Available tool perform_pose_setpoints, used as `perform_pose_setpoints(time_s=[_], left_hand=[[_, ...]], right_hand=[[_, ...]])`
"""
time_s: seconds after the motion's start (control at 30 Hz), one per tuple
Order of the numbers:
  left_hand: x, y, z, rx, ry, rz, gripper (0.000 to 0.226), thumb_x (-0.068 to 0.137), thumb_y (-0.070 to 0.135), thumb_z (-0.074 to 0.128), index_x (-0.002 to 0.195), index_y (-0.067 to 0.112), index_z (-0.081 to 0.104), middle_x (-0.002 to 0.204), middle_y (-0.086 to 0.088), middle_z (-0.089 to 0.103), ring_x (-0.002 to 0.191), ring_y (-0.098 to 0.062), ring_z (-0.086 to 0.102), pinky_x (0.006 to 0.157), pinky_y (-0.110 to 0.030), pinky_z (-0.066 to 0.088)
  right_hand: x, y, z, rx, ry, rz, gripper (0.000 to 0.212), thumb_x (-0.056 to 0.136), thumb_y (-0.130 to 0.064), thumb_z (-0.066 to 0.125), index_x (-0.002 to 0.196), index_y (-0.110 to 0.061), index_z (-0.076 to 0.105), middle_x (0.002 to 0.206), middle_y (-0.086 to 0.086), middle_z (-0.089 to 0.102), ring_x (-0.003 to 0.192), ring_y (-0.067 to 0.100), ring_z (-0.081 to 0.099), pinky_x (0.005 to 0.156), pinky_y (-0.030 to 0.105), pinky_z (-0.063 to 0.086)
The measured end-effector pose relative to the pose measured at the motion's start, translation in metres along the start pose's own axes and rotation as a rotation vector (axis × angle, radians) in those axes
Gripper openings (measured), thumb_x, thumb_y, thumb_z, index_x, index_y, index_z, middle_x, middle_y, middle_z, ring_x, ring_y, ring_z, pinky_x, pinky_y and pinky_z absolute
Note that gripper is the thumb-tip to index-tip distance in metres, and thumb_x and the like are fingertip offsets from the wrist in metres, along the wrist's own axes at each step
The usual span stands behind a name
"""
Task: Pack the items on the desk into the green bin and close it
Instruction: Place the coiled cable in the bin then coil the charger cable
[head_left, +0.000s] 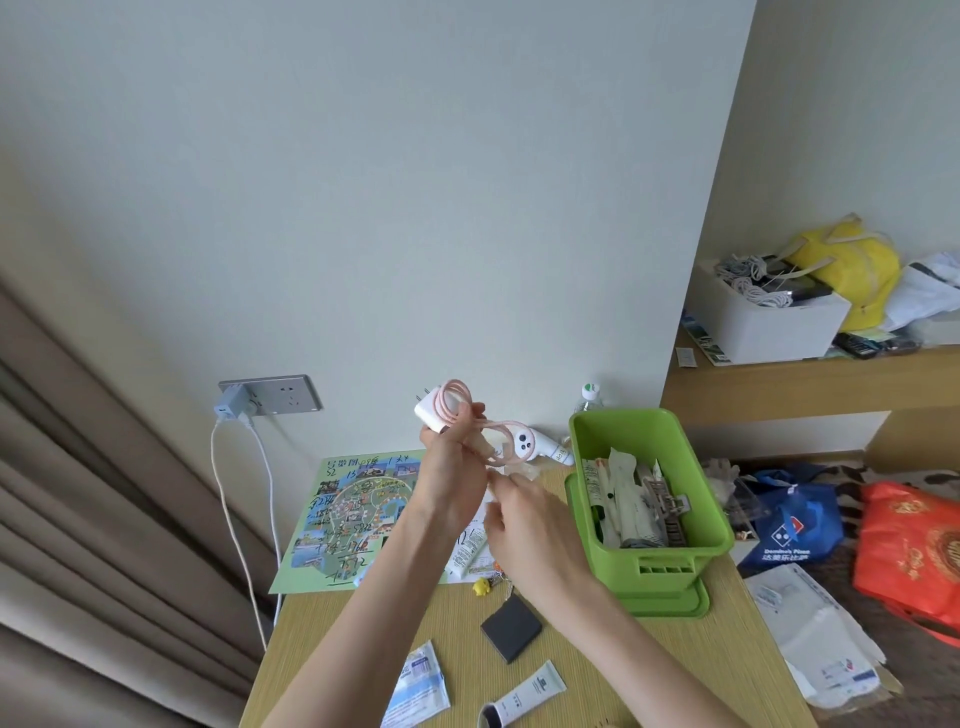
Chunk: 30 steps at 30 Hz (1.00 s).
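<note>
My left hand is raised above the desk, gripping a white charger plug and loops of its pink cable. Just right of it, my right hand has its fingertips at the cable's lower loop. The open green bin stands to the right on its green lid, partly filled with packets and tubes. On the desk lie a dark square case, a white tube, a blue-white sachet, a small yellow charm and another tube.
A green illustrated map lies at the desk's back left. A white hair dryer and a water bottle stand by the wall behind the bin. A wall socket holds an adapter with cables. Bags and papers lie right of the desk.
</note>
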<state>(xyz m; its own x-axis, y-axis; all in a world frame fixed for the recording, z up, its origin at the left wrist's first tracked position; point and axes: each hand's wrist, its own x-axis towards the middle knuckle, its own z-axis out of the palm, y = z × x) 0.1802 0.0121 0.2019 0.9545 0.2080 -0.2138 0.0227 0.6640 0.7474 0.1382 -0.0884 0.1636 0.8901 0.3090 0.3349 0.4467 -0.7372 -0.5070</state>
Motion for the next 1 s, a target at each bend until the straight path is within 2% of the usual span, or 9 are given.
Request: perform_pose_setpoints(time_s=[0.07,0.17,0.33,0.43,0.57,0.7,0.8,0.93,1.0], left_hand=[[-0.001,0.000,0.001,-0.044,-0.022,-0.090,0.022,0.098,0.021,0.051,0.116,0.010,0.043,0.065,-0.001,0.052,0.057,-0.013,0.041,0.060,-0.022,0.039],[-0.001,-0.001,0.002,0.019,-0.019,-0.046,0.025,0.098,0.018,0.053,0.117,0.015,0.037,0.083,-0.002,0.058,0.056,-0.010,0.048,0.055,-0.023,0.044],[-0.005,-0.006,-0.014,0.368,-0.082,0.065,0.028,0.096,0.012,0.056,0.112,0.019,0.034,0.098,-0.009,0.050,0.069,-0.016,0.048,0.063,-0.027,0.044],[-0.008,-0.006,-0.020,0.422,-0.164,0.030,0.025,0.097,0.013,0.055,0.108,0.020,0.034,0.090,-0.011,0.048,0.058,-0.019,0.049,0.046,-0.026,0.046],[-0.008,-0.017,-0.015,0.214,-0.119,-0.064,0.020,0.098,0.007,0.050,0.110,0.016,0.037,0.089,-0.009,0.056,0.070,-0.018,0.057,0.070,-0.035,0.050],[-0.006,-0.025,-0.009,0.145,-0.083,-0.075,0.028,0.099,0.004,0.048,0.122,0.012,0.035,0.083,-0.012,0.054,0.065,-0.014,0.056,0.059,-0.027,0.049],[-0.007,-0.023,-0.008,0.179,-0.116,-0.057,0.027,0.099,0.005,0.049,0.120,0.011,0.033,0.073,-0.013,0.051,0.064,-0.009,0.057,0.061,-0.024,0.046],[-0.012,-0.023,0.000,0.149,-0.191,-0.047,0.025,0.099,0.003,0.048,0.119,0.013,0.036,0.085,-0.012,0.054,0.059,-0.010,0.058,0.060,-0.025,0.053],[-0.016,-0.025,0.003,0.157,-0.239,-0.048,0.025,0.099,0.005,0.048,0.120,0.014,0.038,0.088,-0.013,0.055,0.067,-0.017,0.062,0.076,-0.037,0.055]], right_hand=[[-0.002,0.000,-0.002,-0.108,-0.011,-0.033,0.026,0.097,-0.014,0.045,0.121,-0.011,0.054,0.104,0.003,0.060,0.090,0.022,0.062,0.067,0.029,0.042],[-0.004,0.000,-0.011,-0.115,-0.031,-0.081,0.024,0.097,-0.014,0.045,0.119,-0.012,0.055,0.110,0.003,0.058,0.093,0.021,0.062,0.071,0.029,0.044],[0.000,-0.004,-0.039,-0.011,0.030,-0.227,0.009,0.094,-0.012,0.052,0.099,-0.014,0.059,0.091,0.000,0.065,0.070,0.021,0.061,0.058,0.029,0.042],[0.010,0.005,-0.053,0.103,0.076,-0.189,0.009,0.093,-0.011,0.056,0.087,-0.014,0.063,0.079,-0.003,0.065,0.063,0.015,0.057,0.056,0.030,0.043],[0.010,0.021,-0.051,0.207,-0.057,-0.166,0.014,0.089,-0.004,0.059,0.095,-0.015,0.065,0.090,-0.008,0.066,0.076,0.011,0.063,0.068,0.031,0.053],[-0.014,0.034,-0.035,0.091,0.262,-0.149,0.018,0.081,0.003,0.057,0.085,-0.014,0.055,0.086,-0.010,0.052,0.068,0.005,0.047,0.052,0.020,0.039],[-0.030,0.050,-0.021,0.223,0.448,0.061,0.028,0.072,0.004,0.056,0.093,-0.015,0.053,0.093,-0.007,0.050,0.084,0.009,0.053,0.068,0.019,0.044],[-0.015,0.053,-0.019,1.121,-0.039,0.381,0.038,0.084,-0.015,0.066,0.121,-0.016,0.054,0.130,-0.003,0.055,0.121,0.011,0.053,0.109,0.032,0.036],[-0.010,0.058,-0.022,1.142,-0.178,0.356,0.039,0.086,-0.039,0.065,0.124,-0.027,0.060,0.127,-0.008,0.061,0.121,0.006,0.056,0.105,0.031,0.037]])
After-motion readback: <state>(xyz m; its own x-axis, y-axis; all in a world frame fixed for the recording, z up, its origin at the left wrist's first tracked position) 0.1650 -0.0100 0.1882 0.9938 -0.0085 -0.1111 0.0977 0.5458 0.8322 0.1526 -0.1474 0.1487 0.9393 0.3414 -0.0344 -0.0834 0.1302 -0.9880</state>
